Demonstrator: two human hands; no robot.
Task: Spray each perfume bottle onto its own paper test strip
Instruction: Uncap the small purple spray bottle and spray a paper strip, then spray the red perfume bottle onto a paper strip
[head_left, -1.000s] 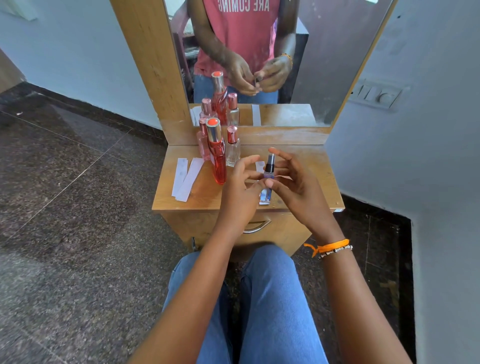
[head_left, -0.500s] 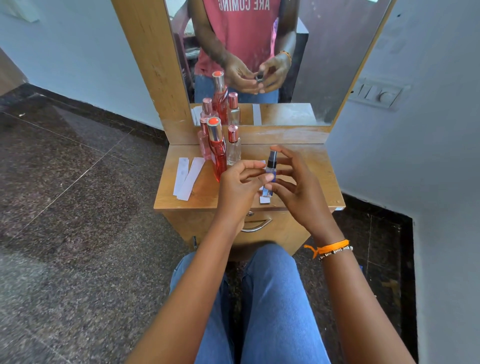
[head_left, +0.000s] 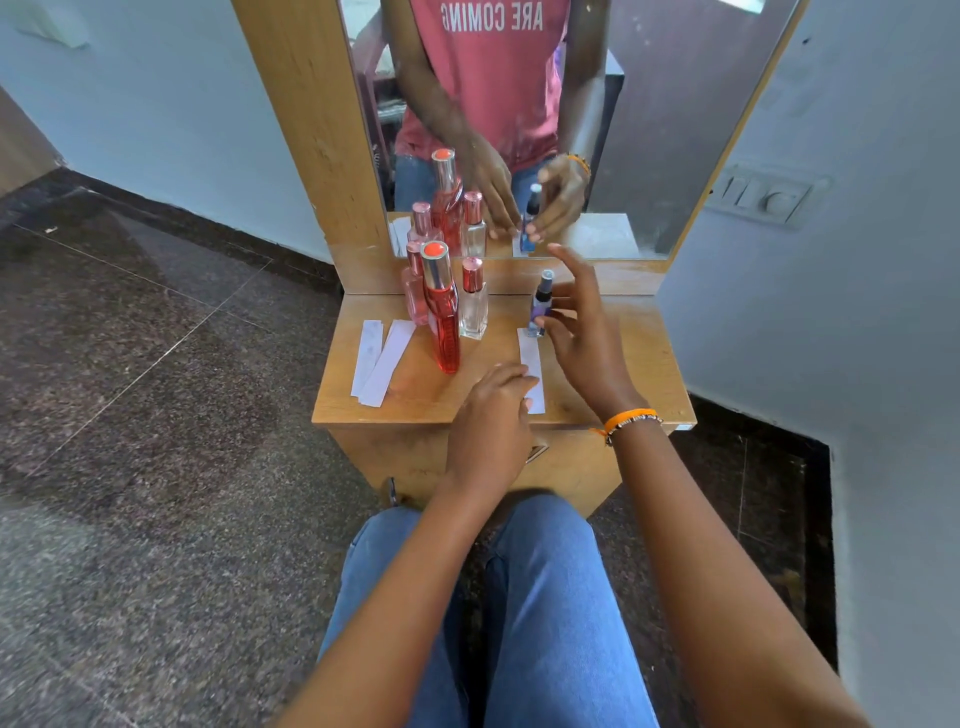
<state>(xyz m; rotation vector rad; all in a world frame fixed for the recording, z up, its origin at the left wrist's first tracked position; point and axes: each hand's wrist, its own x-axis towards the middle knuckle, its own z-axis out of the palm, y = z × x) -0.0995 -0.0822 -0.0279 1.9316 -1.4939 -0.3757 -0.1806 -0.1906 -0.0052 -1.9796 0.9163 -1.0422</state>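
Note:
A small purple spray bottle (head_left: 540, 304) with a dark sprayer stands upright on the wooden table (head_left: 639, 364), at the far end of a white paper strip (head_left: 532, 358). My right hand (head_left: 584, 327) hovers just right of the bottle with its fingers spread, fingertips close to the bottle's base, gripping nothing. My left hand (head_left: 493, 410) lies low on the table, fingertips touching the near left edge of that strip. Left of it stand a tall red bottle (head_left: 442, 317), a clear bottle with a pink cap (head_left: 473, 304) and a pink bottle (head_left: 414, 293) behind them.
Two more paper strips (head_left: 382, 361) lie overlapping at the table's left side. A mirror (head_left: 649, 130) rises at the back edge and reflects the bottles and hands. A wall with a switch plate (head_left: 763, 195) is close on the right. My knees sit under the front edge.
The purple bottle, held up between both hands before, now stands on the table beyond the strip. My right hand has let go and my left hand has dropped onto the strip.

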